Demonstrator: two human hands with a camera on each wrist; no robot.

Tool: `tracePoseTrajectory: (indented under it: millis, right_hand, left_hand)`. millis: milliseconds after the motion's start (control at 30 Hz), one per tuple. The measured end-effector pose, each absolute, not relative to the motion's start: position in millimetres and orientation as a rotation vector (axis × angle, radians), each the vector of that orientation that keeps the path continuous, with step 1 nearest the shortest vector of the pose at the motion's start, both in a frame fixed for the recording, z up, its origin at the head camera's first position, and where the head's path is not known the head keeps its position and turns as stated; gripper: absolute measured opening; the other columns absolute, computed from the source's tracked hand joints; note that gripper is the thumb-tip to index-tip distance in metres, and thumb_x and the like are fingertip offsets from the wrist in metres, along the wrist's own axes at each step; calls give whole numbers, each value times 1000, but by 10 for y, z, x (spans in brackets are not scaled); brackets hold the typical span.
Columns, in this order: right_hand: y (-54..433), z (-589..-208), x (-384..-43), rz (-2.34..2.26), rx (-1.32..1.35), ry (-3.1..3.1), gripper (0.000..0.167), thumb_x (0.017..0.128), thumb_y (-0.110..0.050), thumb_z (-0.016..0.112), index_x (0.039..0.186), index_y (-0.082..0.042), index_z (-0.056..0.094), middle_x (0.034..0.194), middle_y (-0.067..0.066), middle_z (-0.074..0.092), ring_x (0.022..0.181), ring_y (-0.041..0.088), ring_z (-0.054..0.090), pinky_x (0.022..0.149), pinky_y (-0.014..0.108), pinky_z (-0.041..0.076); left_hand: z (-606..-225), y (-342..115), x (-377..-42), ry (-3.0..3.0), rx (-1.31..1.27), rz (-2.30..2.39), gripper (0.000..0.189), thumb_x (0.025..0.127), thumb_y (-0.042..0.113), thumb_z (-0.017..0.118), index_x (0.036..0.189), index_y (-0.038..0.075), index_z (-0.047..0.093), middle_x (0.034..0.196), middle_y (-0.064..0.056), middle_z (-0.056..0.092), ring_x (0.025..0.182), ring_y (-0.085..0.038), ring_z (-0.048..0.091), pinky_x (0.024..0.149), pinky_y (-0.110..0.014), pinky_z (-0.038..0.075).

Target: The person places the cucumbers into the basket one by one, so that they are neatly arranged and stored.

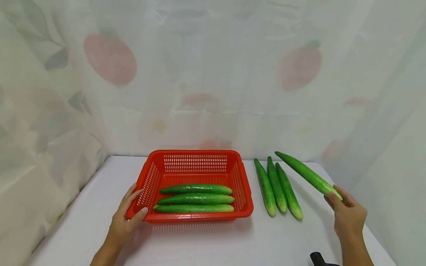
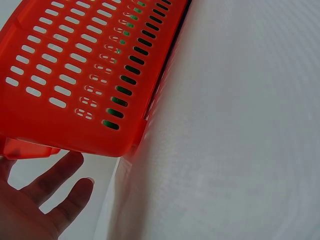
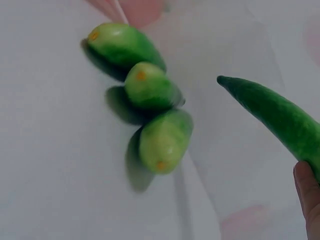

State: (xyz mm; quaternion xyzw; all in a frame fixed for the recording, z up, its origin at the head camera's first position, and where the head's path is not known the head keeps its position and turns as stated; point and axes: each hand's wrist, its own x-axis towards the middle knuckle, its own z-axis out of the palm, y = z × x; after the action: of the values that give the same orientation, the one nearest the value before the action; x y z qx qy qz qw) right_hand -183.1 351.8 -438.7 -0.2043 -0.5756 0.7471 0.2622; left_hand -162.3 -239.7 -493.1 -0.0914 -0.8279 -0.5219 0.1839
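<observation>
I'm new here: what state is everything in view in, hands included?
Red basket: upright on the table
Basket cucumbers: three, lying crosswise
Loose cucumbers: three, lying side by side
Held cucumber: raised, tilted, pale end lower
Left hand: touching the basket's left front corner
Right hand: gripping the held cucumber
Black object: partly out of frame, state unclear

1. A small, fabric-like draped booth (image 1: 239, 44) walls in a flat white table (image 1: 193, 247) on three sides; whether it stands in a home, lab or shop cannot be told.
2. Thin white sheeting (image 1: 226, 79) with faded red fruit prints (image 1: 111, 59) hangs behind the table.
3. Creased cream sheeting (image 1: 33, 162) lines the left; pale greyish sheeting (image 1: 399, 159), the right.
</observation>
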Motion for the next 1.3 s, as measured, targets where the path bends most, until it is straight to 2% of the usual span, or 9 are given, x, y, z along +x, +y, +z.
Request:
tracePoseTrajectory:
  millis: [167, 367, 567, 1000, 1167, 1300]
  right_hand:
    - [3443, -4226, -1834, 2083, -411, -1553, 39, 84, -1, 73, 122, -2, 66, 121, 8, 45, 94, 10, 63, 78, 25, 51]
    - [3357, -4117, -1858, 2102, -222, -1608, 38, 86, -3, 71, 123, 1, 64, 119, 10, 45, 97, 12, 63, 78, 26, 50]
    - [3252, -4046, -1890, 2194, -32, -1543, 35, 88, 5, 66, 123, 6, 62, 118, 12, 48, 94, 16, 67, 79, 29, 50]
    - [2970, -3907, -2004, 2237, 290, -1608, 33, 90, 12, 58, 123, 16, 56, 116, 15, 54, 100, 20, 63, 82, 35, 49]
    - [2845, -3869, -2063, 2227, 344, -1694, 31, 92, 9, 58, 123, 12, 59, 118, 15, 50, 103, 19, 61, 84, 34, 48]
    - [2735, -3855, -2108, 2237, 375, -1728, 31, 92, 8, 58, 123, 12, 58, 116, 15, 51, 101, 18, 63, 84, 33, 49]
  left_hand:
    - [-4928, -2403, -1618, -2347, -242, -1470, 55, 91, 9, 64, 143, 13, 46, 156, 4, 22, 132, -3, 29, 89, -9, 36]
    - [-4922, -2404, -1628, -2351, -241, -1464, 55, 91, 10, 64, 143, 14, 46, 156, 3, 22, 131, -3, 28, 88, -9, 36]
    - [-4917, -2401, -1627, -2346, -244, -1460, 55, 91, 9, 65, 143, 13, 46, 156, 3, 23, 132, -2, 28, 89, -9, 35]
    - [-4912, -2386, -1619, -2344, -241, -1458, 54, 92, 11, 65, 143, 13, 46, 156, 2, 22, 131, -2, 28, 89, -9, 35]
    - [-4920, -2386, -1614, -2347, -236, -1453, 54, 92, 12, 65, 143, 14, 46, 156, 2, 23, 129, 0, 30, 86, -10, 38]
    - [-4926, -2391, -1618, -2361, -220, -1448, 55, 92, 13, 65, 143, 15, 46, 156, 3, 22, 131, 0, 28, 87, -10, 36]
